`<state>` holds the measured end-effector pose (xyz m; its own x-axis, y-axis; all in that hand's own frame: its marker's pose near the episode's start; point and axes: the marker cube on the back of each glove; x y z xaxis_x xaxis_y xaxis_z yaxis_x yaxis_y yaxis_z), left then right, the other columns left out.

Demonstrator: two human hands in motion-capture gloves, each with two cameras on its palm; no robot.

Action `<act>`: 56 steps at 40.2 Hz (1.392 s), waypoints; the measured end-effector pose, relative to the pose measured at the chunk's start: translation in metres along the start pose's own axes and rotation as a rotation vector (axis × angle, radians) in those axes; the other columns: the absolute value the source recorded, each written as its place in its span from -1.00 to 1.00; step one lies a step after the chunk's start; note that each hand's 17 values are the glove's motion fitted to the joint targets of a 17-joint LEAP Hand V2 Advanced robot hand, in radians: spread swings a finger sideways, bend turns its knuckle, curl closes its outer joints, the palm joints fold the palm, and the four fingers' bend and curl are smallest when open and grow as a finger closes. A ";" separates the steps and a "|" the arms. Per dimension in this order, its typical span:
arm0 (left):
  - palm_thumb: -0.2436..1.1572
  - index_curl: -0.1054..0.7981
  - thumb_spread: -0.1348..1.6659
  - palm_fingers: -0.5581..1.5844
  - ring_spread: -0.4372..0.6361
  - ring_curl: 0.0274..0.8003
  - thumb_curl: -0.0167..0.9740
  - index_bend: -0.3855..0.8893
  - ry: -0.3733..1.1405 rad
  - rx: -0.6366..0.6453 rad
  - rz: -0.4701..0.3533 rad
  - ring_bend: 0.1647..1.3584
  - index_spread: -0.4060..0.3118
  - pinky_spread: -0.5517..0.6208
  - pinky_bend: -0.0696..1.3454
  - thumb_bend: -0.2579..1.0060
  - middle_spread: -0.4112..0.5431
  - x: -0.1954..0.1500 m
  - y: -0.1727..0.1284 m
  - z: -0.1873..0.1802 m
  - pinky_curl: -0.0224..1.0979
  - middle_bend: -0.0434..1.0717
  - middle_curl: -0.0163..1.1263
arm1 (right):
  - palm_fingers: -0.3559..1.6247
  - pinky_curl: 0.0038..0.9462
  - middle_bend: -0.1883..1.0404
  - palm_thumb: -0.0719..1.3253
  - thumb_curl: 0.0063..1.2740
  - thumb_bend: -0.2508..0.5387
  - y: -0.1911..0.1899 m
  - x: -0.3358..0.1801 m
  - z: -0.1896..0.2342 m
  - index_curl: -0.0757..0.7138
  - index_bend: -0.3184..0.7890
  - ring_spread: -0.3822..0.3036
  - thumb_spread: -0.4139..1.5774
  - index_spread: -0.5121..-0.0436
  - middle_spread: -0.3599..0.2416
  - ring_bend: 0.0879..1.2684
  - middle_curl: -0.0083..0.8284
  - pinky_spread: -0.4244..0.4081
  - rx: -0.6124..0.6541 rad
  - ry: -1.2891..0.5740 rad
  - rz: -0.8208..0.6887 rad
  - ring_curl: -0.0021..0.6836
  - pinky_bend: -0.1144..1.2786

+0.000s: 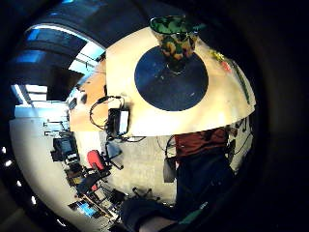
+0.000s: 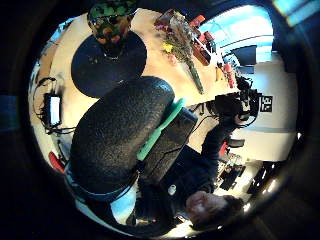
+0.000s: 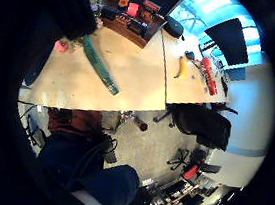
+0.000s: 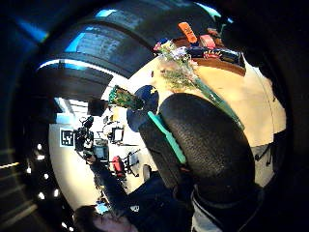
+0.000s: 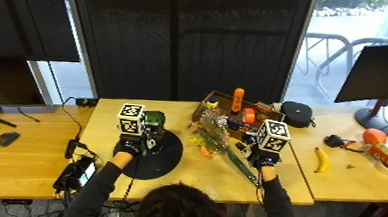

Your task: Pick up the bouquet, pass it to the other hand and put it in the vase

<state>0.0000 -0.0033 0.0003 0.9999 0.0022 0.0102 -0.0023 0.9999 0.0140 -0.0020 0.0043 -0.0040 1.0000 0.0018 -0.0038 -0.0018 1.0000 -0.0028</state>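
Note:
A green patterned vase [image 5: 155,120] stands upright on a dark round mat [image 5: 158,159] left of the table's middle. The bouquet [image 5: 214,132] lies flat on the table to the right of the mat, its flowers toward the far side and its green wrapped stem [image 5: 243,170] toward the front edge. My left hand [image 5: 131,146] hovers over the mat just in front of the vase and holds nothing. My right hand [image 5: 265,158] hangs just right of the stem, also empty. The right palm views show the stem [image 3: 99,65] and flowers [image 4: 181,72] close by.
A brown tray [image 5: 211,100] with an orange bottle [image 5: 238,99] and small items stands behind the bouquet. A black case [image 5: 297,113], a banana [image 5: 322,160] and a monitor foot lie on the right table. A device with cables [image 5: 77,170] sits at the front left edge.

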 end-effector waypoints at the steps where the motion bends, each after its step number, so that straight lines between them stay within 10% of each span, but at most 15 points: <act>1: -0.61 -0.65 -0.40 0.02 -0.10 -0.86 -0.93 -0.11 -0.003 0.001 -0.001 -0.60 0.05 0.10 -0.50 -0.58 -0.10 0.000 -0.001 0.000 -0.84 -0.46 -0.85 | 0.14 -0.85 -0.19 -0.58 -0.95 0.00 0.000 0.000 0.000 -0.68 -0.12 -0.03 -0.15 0.51 0.08 -0.45 -0.76 0.02 0.001 0.000 0.002 -0.76 -0.32; 9: -0.61 -0.45 0.04 -0.03 -0.03 -0.57 -0.83 -0.13 -0.009 -0.001 -0.010 -0.53 -0.01 0.21 -0.49 -0.61 -0.06 0.004 -0.002 0.000 -0.65 -0.49 -0.64 | 0.08 -0.58 -0.18 -0.52 -0.88 0.03 -0.008 0.000 0.009 -0.37 -0.16 -0.14 0.32 0.07 0.01 -0.39 -0.51 0.01 0.038 -0.015 0.018 -0.36 -0.30; 22: -0.63 -0.28 0.28 -0.05 0.00 -0.45 -0.68 -0.16 0.074 0.011 0.054 -0.52 -0.02 0.27 -0.52 -0.62 -0.07 0.013 -0.014 0.010 -0.52 -0.51 -0.49 | 0.25 -0.46 -0.14 -0.46 -0.80 -0.03 -0.018 -0.018 0.007 -0.34 -0.29 -0.25 0.61 -0.05 -0.14 -0.24 -0.28 -0.05 0.015 -0.019 -0.029 -0.12 -0.29; 42: -0.64 -0.15 0.35 -0.07 0.03 -0.35 -0.55 -0.16 0.056 0.095 0.150 -0.53 -0.02 0.28 -0.55 -0.62 -0.05 0.043 -0.019 0.003 -0.41 -0.57 -0.37 | 0.24 -0.29 -0.14 -0.35 -0.70 -0.14 -0.065 0.026 -0.008 -0.40 -0.33 -0.32 0.70 0.02 -0.15 -0.20 -0.08 -0.08 -0.155 -0.049 0.292 0.08 -0.16; 56: -0.64 -0.10 0.37 -0.08 0.06 -0.32 -0.50 -0.14 -0.002 0.110 0.139 -0.58 -0.05 0.29 -0.57 -0.62 -0.05 0.044 -0.011 -0.007 -0.36 -0.59 -0.33 | 0.24 -0.22 -0.10 -0.13 -0.56 -0.22 -0.075 0.072 0.092 -0.53 -0.33 -0.40 0.55 0.22 -0.18 -0.12 0.01 -0.11 -0.162 -0.073 0.423 0.15 -0.01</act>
<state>0.0437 -0.0137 -0.0067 0.9899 0.1400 0.0219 -0.1416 0.9824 0.1218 0.0706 -0.0707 0.0884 0.9087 0.4163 0.0323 -0.4051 0.8978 -0.1727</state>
